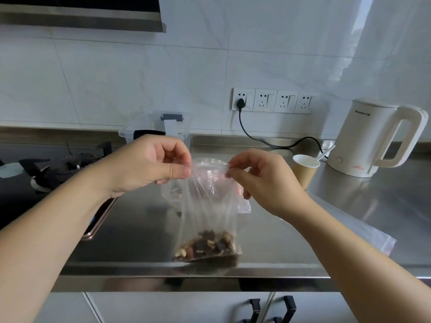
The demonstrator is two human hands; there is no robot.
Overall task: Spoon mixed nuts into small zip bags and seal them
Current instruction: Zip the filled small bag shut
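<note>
— Above the steel counter [268, 243] edge, what do we hold?
— We hold a clear zip bag [210, 206] upright; our left hand [149, 164] pinches its top corner at nine o'clock, our right hand [258, 180] at three. Mixed nuts [207, 245] sit at six, well below our fingers.
— Risk?
— If one pinch slips, we judge the unsealed mouth tips and nuts spill.
</note>
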